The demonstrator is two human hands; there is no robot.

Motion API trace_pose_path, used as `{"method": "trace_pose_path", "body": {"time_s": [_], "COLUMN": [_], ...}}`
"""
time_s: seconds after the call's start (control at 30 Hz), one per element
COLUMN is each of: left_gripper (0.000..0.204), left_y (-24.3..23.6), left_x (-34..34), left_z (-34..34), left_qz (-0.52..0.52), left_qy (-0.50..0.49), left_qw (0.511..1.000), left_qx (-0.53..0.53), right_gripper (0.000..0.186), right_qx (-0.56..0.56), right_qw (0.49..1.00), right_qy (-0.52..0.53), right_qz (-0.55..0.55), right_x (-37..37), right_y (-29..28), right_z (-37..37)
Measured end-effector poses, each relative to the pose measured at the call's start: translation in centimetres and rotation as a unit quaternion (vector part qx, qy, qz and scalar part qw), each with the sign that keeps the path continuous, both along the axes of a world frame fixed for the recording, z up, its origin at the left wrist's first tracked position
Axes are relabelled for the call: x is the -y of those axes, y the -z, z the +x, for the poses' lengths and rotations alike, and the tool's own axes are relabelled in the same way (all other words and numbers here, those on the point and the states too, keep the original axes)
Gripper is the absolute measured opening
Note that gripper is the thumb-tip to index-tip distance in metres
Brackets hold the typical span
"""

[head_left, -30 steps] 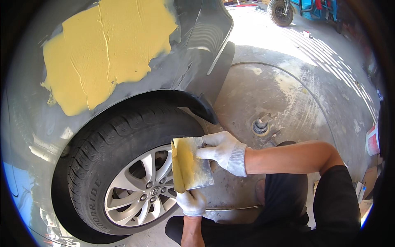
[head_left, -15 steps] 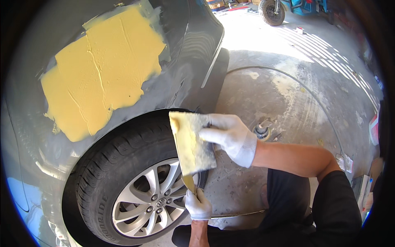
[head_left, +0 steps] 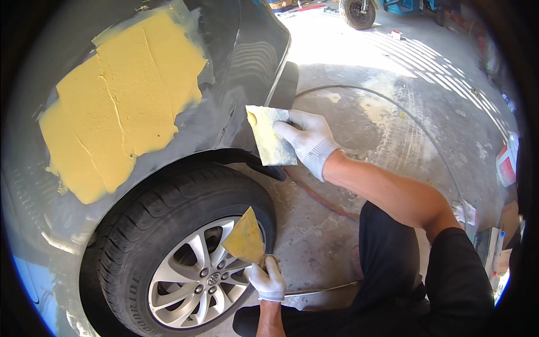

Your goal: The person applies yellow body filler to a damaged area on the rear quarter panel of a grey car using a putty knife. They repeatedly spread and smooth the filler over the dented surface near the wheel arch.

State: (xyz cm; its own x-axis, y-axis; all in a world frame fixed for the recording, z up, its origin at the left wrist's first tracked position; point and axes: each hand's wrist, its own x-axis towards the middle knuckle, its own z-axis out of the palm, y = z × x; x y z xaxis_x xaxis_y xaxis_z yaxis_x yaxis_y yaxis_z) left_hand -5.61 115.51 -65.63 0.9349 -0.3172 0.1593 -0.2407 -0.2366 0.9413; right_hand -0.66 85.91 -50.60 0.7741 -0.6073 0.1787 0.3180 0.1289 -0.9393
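Note:
A broad patch of yellow body filler (head_left: 120,98) covers the grey car panel above the wheel arch, with a few raised ridges in it. My gloved right hand (head_left: 309,137) pinches the edge of a flat spreader (head_left: 273,137) smeared with pale yellow filler; a small lump sits near its upper left corner. My gloved left hand (head_left: 268,279) is wrapped round the handle of a putty knife (head_left: 245,238). Its wide yellow-stained blade points up in front of the wheel (head_left: 210,264). Both tools are apart from the panel and from each other.
A hose (head_left: 387,98) curves over the concrete floor (head_left: 337,129) to the right of the car. The bumper edge (head_left: 281,67) stands beyond my right hand. At the far right is a white and red bucket (head_left: 507,163); a blue vehicle's wheel (head_left: 357,12) shows at the top.
My right hand has lifted the spreader up and away from the putty knife, which is now fully in sight lower down. The view has shifted slightly, moving the car leftward in the picture.

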Motion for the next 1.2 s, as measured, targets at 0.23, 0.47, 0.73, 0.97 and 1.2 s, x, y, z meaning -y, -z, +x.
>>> {"method": "trace_pose_path", "body": {"time_s": [0.23, 0.47, 0.73, 0.97, 1.2], "left_gripper": [0.019, 0.020, 0.017, 0.020, 0.021], "left_y": [-0.7, -1.4, -3.0, -3.2, -3.5], "left_x": [0.6, 0.5, -1.0, -2.0, -2.8], "left_z": [-0.4, -0.5, -0.8, -1.1, -1.5], "left_qz": [-0.016, -0.022, -0.058, -0.070, -0.084], "left_qy": [0.009, 0.002, 0.002, 0.005, -0.009], "left_qw": [1.000, 1.000, 0.998, 0.997, 0.996], "left_qx": [0.016, -0.007, -0.009, -0.030, -0.029], "right_gripper": [0.026, 0.023, 0.025, 0.026, 0.027], "right_qx": [0.033, -0.006, -0.008, -0.035, -0.008], "right_qw": [0.957, 0.936, 0.856, 0.836, 0.819], "right_qy": [0.189, 0.261, 0.327, 0.336, 0.355], "right_qz": [-0.217, -0.235, -0.400, -0.432, -0.450], "right_x": [0.0, -2.0, -4.7, -7.3, -9.7], "right_y": [0.2, 0.4, 0.4, 0.7, 1.2], "right_z": [5.2, 7.0, 7.4, 6.8, 6.5]}}
